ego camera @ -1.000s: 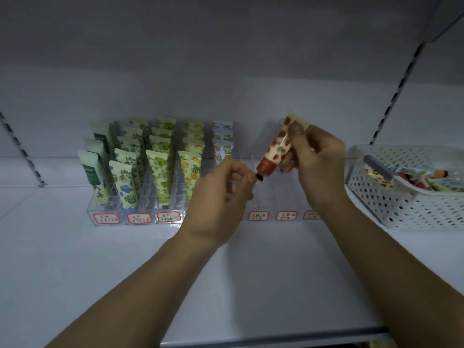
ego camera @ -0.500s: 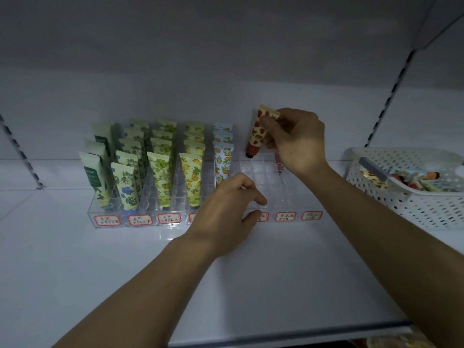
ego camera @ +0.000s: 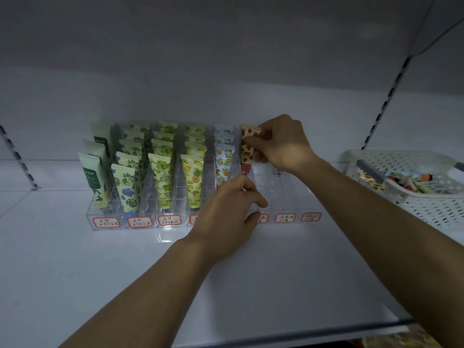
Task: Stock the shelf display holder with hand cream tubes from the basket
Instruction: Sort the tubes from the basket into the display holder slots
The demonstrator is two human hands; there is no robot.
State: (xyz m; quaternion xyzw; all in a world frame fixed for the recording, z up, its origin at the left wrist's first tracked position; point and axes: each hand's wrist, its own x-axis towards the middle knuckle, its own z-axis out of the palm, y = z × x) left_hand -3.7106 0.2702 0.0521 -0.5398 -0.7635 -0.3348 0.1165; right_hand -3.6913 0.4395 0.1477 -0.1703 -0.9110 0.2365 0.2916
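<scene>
A clear acrylic display holder stands on the white shelf, its left five columns filled with green, yellow and orange-patterned tubes. My right hand pinches a strawberry-patterned tube, cap down, standing in a back slot of the sixth column. My left hand rests on the holder's front edge, fingers curled against it, covering two labels. A white perforated basket at the right holds more tubes.
Red-bordered labels line the holder's front. The three right columns have bare slots. Slotted shelf uprights run up the back wall at right and left. Another shelf hangs overhead. The shelf's front edge is near my forearms.
My right hand has carried the strawberry tube from mid-air back and down into a rear slot. My left hand has dropped from near the tube's cap onto the holder's front.
</scene>
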